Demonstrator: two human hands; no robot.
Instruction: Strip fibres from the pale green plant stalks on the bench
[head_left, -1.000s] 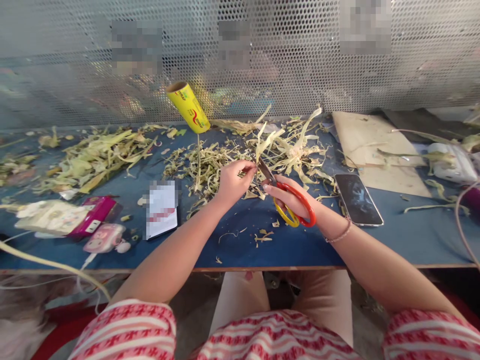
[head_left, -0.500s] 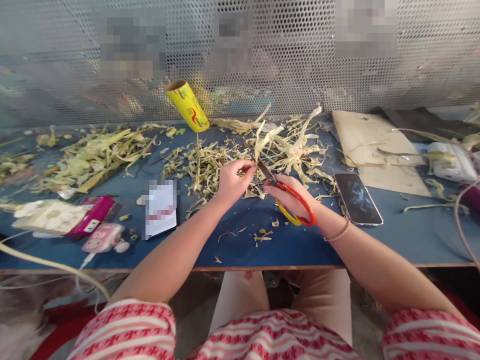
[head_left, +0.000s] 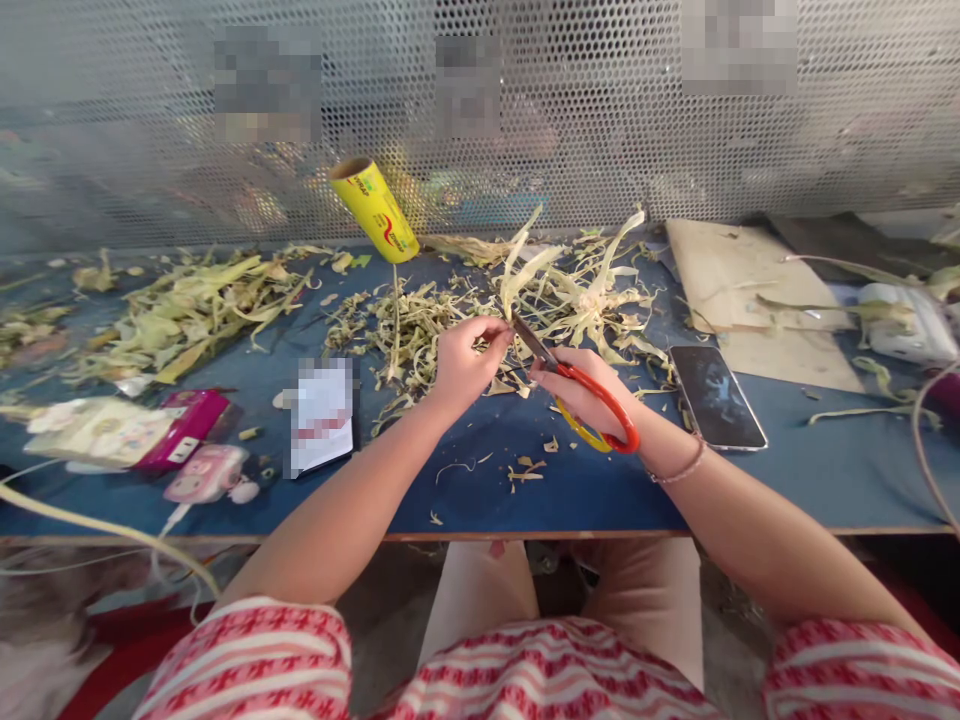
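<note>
My left hand (head_left: 472,360) pinches the lower end of a pale dried husk piece (head_left: 521,275), whose strips spread upward from the fingertips. In my right hand (head_left: 585,385) are scissors (head_left: 626,420) with red and yellow handles. Their dark blades point up and left and meet the husk just beside my left fingertips; whether they are fully closed cannot be made out. Behind my hands lies a heap of thin curled husk trimmings (head_left: 412,320). To its right is a larger pale husk with spread strips (head_left: 596,290).
A yellow cardboard tube (head_left: 379,215) tilts on a thin rod. More husk strips (head_left: 202,300) lie at left. A lit phone (head_left: 324,415), a pink case (head_left: 206,473) and a magenta box (head_left: 187,425) sit nearby. At right are a dark phone (head_left: 718,397) and cardboard (head_left: 750,275).
The husk strips in my left hand have tilted a little to the left. My right hand and the scissors have shifted slightly right. My left hand stays nearly in place.
</note>
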